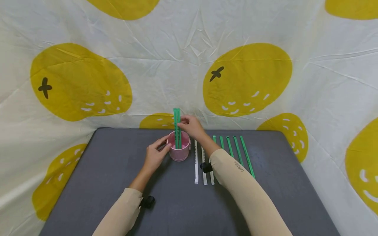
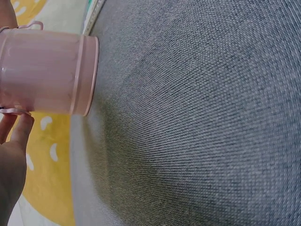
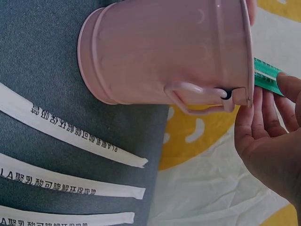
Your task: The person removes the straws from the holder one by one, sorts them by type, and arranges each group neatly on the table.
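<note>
A small pink metal bucket (image 1: 179, 154) stands toward the back of the dark table. Several green-wrapped drinking straws (image 1: 177, 126) stand upright in it, bunched together and rising above its rim. My right hand (image 1: 191, 127) pinches this bunch between thumb and fingers just above the rim. In the right wrist view the green straws (image 3: 267, 75) poke past the rim, by the fingertips. At the bucket's left side, my left hand (image 1: 154, 153) holds it near the rim with thumb and fingers. The left wrist view has these fingers (image 2: 21, 129) at the bucket's handle lug.
Right of the bucket, several white-wrapped straws (image 1: 196, 167) lie in a row, with printing on their wrappers (image 3: 70, 129). Several more green-wrapped straws (image 1: 246, 155) lie farther right, partly under my right forearm. A cloth with yellow fruit prints (image 1: 248, 78) hangs behind the table (image 1: 280, 183).
</note>
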Available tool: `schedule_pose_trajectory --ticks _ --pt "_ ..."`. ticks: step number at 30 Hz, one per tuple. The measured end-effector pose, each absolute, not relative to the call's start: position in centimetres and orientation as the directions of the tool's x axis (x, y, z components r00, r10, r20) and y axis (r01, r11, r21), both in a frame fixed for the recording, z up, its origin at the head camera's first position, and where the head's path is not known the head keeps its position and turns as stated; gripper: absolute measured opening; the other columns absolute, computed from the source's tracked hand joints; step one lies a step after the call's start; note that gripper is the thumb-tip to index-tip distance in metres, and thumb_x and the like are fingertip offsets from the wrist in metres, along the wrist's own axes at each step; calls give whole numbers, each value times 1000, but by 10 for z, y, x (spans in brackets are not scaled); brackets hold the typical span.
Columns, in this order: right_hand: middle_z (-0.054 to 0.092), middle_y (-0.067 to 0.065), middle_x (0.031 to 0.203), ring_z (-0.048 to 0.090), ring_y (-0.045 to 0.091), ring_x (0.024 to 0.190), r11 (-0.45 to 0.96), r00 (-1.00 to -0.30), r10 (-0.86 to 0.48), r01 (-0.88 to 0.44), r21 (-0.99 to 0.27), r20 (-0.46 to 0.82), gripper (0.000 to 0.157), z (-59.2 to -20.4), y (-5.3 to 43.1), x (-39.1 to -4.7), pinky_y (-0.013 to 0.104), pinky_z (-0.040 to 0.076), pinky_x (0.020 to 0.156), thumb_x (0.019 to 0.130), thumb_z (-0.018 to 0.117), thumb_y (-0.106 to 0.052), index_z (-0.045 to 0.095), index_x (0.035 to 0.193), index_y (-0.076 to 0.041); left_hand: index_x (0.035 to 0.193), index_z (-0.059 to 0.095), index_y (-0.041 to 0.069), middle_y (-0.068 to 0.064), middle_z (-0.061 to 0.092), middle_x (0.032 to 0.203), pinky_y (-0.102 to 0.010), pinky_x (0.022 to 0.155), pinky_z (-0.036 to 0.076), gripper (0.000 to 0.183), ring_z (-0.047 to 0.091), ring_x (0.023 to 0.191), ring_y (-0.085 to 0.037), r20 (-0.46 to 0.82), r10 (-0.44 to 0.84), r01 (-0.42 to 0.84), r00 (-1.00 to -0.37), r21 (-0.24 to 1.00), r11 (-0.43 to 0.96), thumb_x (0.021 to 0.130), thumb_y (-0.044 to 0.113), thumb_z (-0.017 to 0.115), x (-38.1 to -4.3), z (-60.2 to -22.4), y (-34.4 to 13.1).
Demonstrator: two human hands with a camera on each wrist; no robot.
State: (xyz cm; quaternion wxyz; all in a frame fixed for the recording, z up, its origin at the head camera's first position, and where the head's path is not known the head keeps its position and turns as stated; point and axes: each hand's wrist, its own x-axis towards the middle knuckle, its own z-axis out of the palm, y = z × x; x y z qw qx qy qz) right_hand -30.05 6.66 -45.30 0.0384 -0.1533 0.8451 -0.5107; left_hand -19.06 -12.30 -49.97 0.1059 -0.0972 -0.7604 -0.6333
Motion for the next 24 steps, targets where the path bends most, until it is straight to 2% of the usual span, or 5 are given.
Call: schedule_pose_trajectory --ticks 8,15,24 --pt "74 19 116 71 32 108 428 -954 -283 -213 -878 94 33 -454 62 -296 39 61 91 99 71 -13 67 129 -1 136 64 -5 -29 65 135 -62 101 51 43 62 125 -49 280 14 278 -960 945 173 94 2 74 -190 -502 -123" --pt "73 19 116 69 32 107 452 -963 -239 -224 -864 124 30 -447 65 -294 42 59 93 99 71 -16 66 123 0 135 64 -7 -33 63 134 -65 101 49 42 60 124 -55 289 13 288 -957 945 153 94 -1 73 -190 -502 -123" --pt "71 16 112 69 29 102 450 -956 -229 -271 -851 183 25 -424 78 -296 38 60 86 100 70 -16 66 121 -2 135 64 -5 -30 65 134 -61 101 52 43 63 123 -48 290 11 288 -957 943 169 94 2 74 -190 -501 -124"
